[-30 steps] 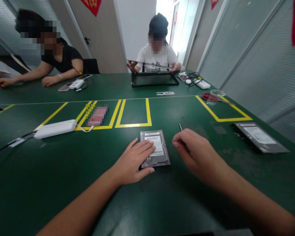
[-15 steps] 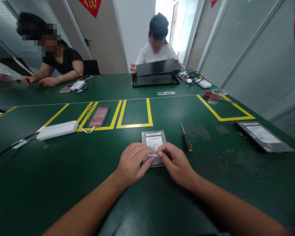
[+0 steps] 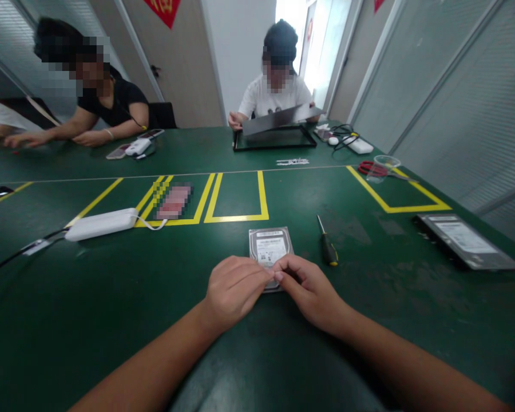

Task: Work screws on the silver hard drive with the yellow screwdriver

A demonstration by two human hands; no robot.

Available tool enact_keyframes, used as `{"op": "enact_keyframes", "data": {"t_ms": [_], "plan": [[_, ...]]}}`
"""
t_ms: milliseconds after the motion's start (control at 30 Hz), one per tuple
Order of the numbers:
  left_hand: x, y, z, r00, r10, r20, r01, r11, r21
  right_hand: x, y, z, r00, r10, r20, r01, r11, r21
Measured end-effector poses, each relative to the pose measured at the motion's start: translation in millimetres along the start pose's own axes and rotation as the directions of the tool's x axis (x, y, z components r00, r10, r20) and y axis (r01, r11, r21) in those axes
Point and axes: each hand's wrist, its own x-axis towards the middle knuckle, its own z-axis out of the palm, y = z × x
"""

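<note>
A silver hard drive (image 3: 269, 248) with a white label lies flat on the green table in front of me. My left hand (image 3: 234, 289) and my right hand (image 3: 309, 290) meet over its near end, fingertips pinched together on the drive's top, hiding that end. What the fingers pinch is too small to make out. A screwdriver (image 3: 327, 244) with a black and yellow handle lies just right of the drive, untouched.
A white power strip (image 3: 102, 224) lies at left, a second flat drive (image 3: 467, 239) at right. Yellow tape boxes (image 3: 237, 217) mark the table. A plastic cup (image 3: 381, 166) and red tool sit far right. Across the table, one person (image 3: 276, 91) handles a dark panel and another leans at left.
My right hand let go of the screwdriver and came left to join the left hand over the drive's near end. The person opposite tilted the dark panel.
</note>
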Motion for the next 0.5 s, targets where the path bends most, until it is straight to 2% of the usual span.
{"op": "enact_keyframes", "data": {"t_ms": [267, 500], "plan": [[-1.4, 1.3, 1.5, 1.000, -0.019, 0.001, 0.019, 1.000, 0.009, -0.9, 2.2, -0.1, 1.000, -0.024, -0.010, 0.023, 1.000, -0.006], [-1.6, 4.2, 2.3, 0.998, -0.060, 0.029, 0.059, 0.998, 0.039, -1.3, 0.9, 0.1, 1.000, -0.003, -0.012, 0.004, 0.998, 0.056]]}}
